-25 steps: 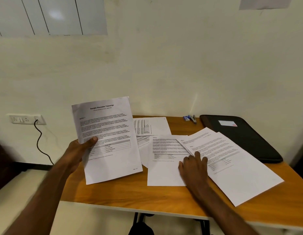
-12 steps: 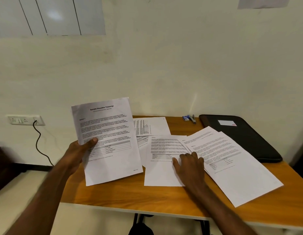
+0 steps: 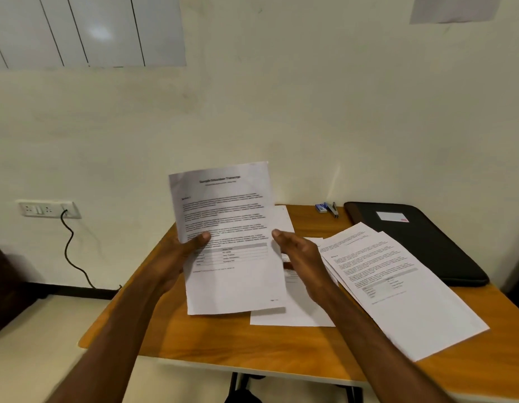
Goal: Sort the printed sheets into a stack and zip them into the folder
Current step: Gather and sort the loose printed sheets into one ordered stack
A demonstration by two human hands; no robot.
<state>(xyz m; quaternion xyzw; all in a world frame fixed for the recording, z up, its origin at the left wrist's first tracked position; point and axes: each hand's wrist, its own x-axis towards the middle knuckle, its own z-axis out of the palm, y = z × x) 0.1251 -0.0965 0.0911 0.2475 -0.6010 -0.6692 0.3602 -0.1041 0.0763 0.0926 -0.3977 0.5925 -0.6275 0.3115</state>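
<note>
Head view: my left hand [image 3: 179, 254] pinches the title sheet [image 3: 229, 237] upright; my right hand [image 3: 302, 257], fingers straight, touches its 3 o'clock edge; folder [image 3: 421, 242] lies at 2 o'clock.

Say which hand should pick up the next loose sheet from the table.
Right. The right hand is free beside the loose sheets; the left hand already grips the held sheet.

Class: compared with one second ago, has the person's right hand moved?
Yes. The right hand has lifted off the sheets on the table and gone left to the held sheet.
</note>
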